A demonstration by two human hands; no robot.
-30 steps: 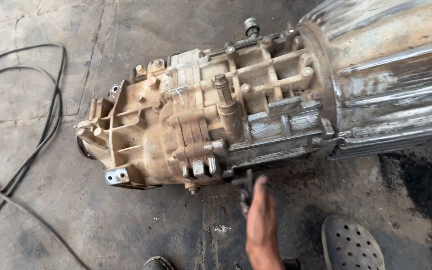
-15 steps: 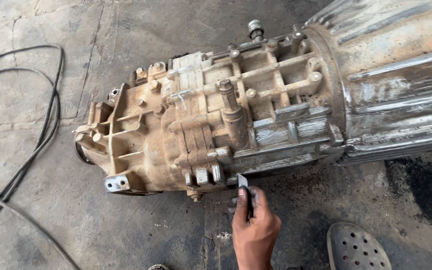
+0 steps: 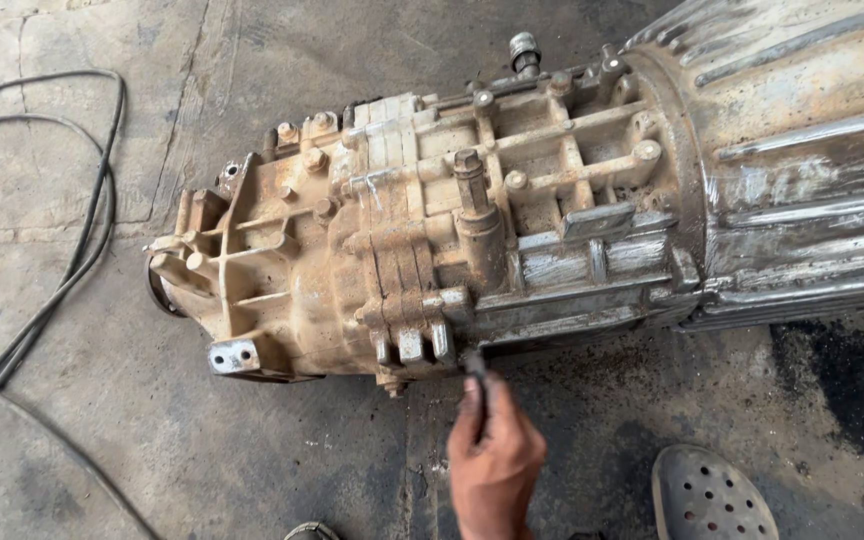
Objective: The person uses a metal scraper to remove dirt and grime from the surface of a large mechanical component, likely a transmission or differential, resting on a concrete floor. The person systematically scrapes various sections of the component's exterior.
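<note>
Far to the left, black cables [image 3: 62, 270] looped across the concrete floor [image 3: 102, 440], well apart from the work. The rusty gearbox [image 3: 402, 250] lay on its side across the middle of the floor, its narrow tail end toward the left and its wide silver bell housing [image 3: 802, 150] running off the right edge.

Only one hand [image 3: 495, 455] showed, coming up from the bottom edge; which hand it was could not be told for sure, though it looked like the right. It was clenched around a short dark tool [image 3: 476, 372], whose tip met the lower edge of the gearbox, just beside the ribbed bracket [image 3: 412, 345] on its underside. The step looked like working at a fastener or seam low on the casing. The next move would seem to call for a firm seat of the tip and a steady push or turn, since the spot sat close to the floor.

At the lower right, a grey perforated sandal [image 3: 707, 495] rested near the hand.
</note>
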